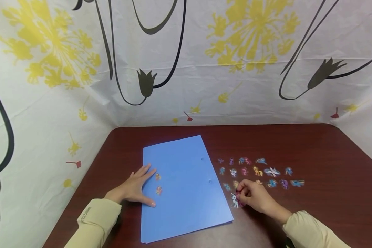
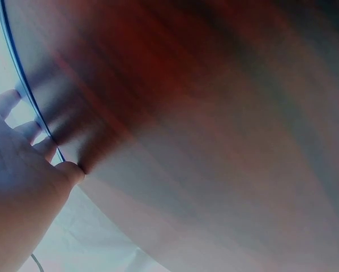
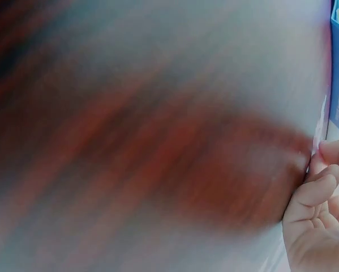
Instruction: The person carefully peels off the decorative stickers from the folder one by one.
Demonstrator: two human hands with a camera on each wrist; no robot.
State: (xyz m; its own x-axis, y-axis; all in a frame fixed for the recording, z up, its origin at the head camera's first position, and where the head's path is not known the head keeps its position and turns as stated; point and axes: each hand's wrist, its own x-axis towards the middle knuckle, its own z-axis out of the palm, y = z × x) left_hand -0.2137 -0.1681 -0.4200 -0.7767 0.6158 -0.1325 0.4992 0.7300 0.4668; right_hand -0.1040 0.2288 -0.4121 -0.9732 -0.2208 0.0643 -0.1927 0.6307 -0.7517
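Note:
A blue folder [image 1: 186,213] lies on the table, with two small pony stickers on its left part, an upper one [image 1: 158,176] and a lower one [image 1: 159,190]. My left hand [image 1: 135,186] rests spread across the folder's left edge, fingers fairly straight, beside these stickers. Right of the folder, my right hand [image 1: 254,197] pinches a pink-purple pony sticker [image 1: 241,203] between thumb and fingers, low over the table. The hand partly covers it. A white pony sticker [image 1: 234,200] lies just left of those fingertips. In the right wrist view, the thumb and finger [image 3: 326,184] meet at something thin.
Rows of colourful pony stickers [image 1: 272,172] lie on the dark red-brown table [image 1: 334,155] to the right of the folder. Patterned white cloth [image 1: 179,82] hangs behind the table and along its sides.

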